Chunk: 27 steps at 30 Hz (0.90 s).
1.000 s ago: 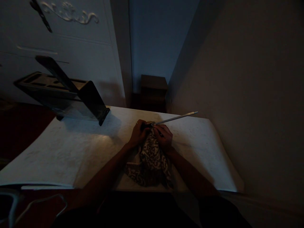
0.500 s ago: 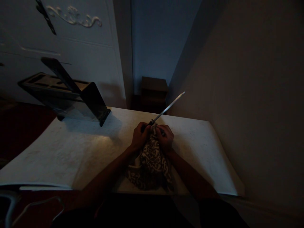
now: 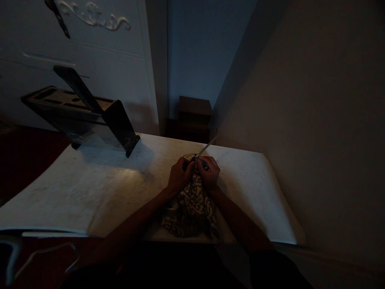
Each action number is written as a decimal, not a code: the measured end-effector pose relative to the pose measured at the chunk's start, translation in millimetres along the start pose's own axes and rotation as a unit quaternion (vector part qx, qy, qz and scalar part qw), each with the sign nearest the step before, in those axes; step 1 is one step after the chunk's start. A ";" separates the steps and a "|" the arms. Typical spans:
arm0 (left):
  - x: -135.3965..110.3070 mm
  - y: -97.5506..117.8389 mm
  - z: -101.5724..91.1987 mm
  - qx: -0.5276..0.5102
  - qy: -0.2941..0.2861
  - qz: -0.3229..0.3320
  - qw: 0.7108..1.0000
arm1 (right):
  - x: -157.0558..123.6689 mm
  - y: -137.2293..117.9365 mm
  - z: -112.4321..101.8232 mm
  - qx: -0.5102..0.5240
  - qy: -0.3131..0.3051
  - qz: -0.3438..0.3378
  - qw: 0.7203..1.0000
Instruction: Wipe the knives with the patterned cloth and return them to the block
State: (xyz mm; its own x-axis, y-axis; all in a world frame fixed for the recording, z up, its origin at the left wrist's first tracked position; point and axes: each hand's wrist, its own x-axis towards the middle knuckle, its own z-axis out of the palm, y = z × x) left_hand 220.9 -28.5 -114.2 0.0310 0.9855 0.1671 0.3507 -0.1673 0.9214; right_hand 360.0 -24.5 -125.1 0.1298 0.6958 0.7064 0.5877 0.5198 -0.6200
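Both my hands work close together over the middle of the white table (image 3: 120, 188). My left hand (image 3: 179, 174) is closed round a dark handle. From between the hands a slim metal blade (image 3: 208, 145) points up and right, blurred; the tool's exact kind is unclear. My right hand (image 3: 210, 171) pinches the top of a brown-and-cream patterned cloth (image 3: 192, 200) against the tool, where the blade meets the handle. A dark bluish part shows inside the right fingers too. Bunched, the cloth hangs between my forearms to the table's front edge.
At the back left of the table stands a black knife block (image 3: 99, 132) with slots and one black-handled knife (image 3: 76, 86) in it. A white panelled door (image 3: 114, 60) is behind. A wall (image 3: 300, 100) borders the right; a brown box (image 3: 195, 107) sits beyond the table.
The blade has drawn down and to the left, so less of it shows beyond my hands. A light fold of cloth now appears above my left hand. The view has shifted slightly.
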 end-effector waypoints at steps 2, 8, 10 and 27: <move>0.5 0.0 -0.5 -0.003 0.003 -0.002 1.000 | 0.1 0.6 0.2 -0.001 -0.002 0.006 1.000; 3.0 -1.4 0.6 -0.066 0.002 -0.047 0.997 | -0.8 3.0 1.8 -0.006 0.009 0.030 0.999; 3.8 -1.8 1.3 -0.084 -0.001 -0.057 0.995 | -0.7 3.6 2.1 -0.010 0.006 0.029 1.000; 8.3 -2.1 1.8 -0.216 -0.053 -0.149 0.963 | -1.7 7.8 4.9 -0.021 0.019 0.023 0.999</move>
State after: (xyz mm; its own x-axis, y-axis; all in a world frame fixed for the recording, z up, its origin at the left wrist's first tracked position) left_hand 222.1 -19.9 -115.4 0.0921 0.9853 -0.1437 -0.0630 0.1498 0.9867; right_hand 360.5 -19.2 -132.8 0.1874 0.6984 0.6907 0.6137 0.4658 -0.6375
